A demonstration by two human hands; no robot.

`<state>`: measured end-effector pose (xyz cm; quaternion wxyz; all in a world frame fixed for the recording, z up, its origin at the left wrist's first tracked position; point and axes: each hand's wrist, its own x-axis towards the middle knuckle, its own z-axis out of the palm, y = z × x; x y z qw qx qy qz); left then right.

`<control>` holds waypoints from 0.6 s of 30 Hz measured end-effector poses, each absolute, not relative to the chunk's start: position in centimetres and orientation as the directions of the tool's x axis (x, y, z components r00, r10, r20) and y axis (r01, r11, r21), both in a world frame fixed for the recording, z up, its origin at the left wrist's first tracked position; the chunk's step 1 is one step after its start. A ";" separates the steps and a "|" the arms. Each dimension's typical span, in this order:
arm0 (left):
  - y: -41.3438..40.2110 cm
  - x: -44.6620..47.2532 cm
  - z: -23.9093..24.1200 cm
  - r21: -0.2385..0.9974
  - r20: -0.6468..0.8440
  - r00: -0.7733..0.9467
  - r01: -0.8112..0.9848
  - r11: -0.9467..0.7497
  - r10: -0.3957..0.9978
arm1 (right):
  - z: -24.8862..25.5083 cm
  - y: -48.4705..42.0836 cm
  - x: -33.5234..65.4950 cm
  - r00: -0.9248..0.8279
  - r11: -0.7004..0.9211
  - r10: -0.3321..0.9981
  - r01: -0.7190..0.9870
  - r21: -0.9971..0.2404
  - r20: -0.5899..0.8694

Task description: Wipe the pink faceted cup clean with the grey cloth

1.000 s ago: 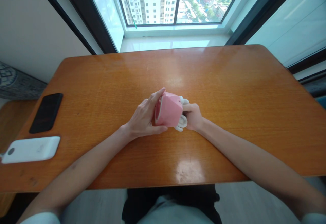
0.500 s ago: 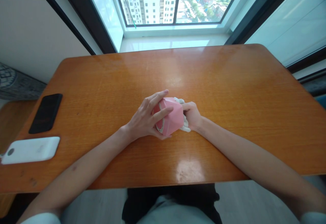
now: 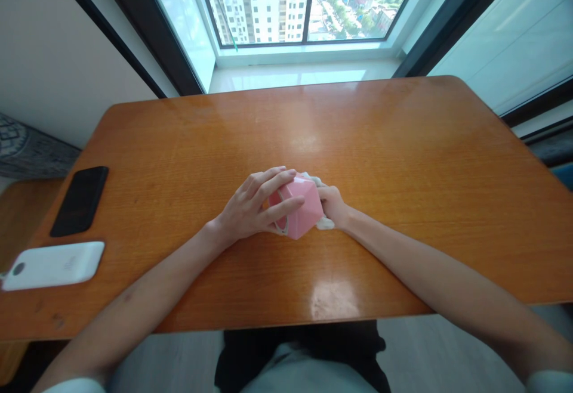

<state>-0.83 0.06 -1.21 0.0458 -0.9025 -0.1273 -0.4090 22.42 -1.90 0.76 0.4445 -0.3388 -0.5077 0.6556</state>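
A pink, faceted object (image 3: 308, 213), like a small cup or pot, is held over the middle of the table. My left hand (image 3: 250, 205) wraps around its left side, thumb-side finger stretched across the facets. A pale, curved edge shows beneath that finger. On the right, my right hand (image 3: 335, 207) is closed on a crumpled white cloth (image 3: 326, 223), or perhaps tissue, pressed against the object's right end. The fingertips of this hand are hidden behind the pink object, so I cannot tell whether they reach inside it.
Both hands are above a brown wooden table (image 3: 425, 160). At its left side lie a black phone (image 3: 79, 201) and a white device (image 3: 56, 266) like a power bank. Beyond the far edge is a window (image 3: 308, 5). A patterned cushion-like thing (image 3: 38, 148) stands at the left.
My left fingers have drawn closer together and slid a little over the pink object. The object has turned slightly, and my right hand has shifted slightly left with the cloth.
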 end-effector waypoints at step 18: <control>-0.2 -0.5 -1.4 0.178 0.806 0.534 0.197 -0.964 0.257 | 1.3 -3.7 21.7 -0.371 0.362 0.844 -0.141 -0.922 0.388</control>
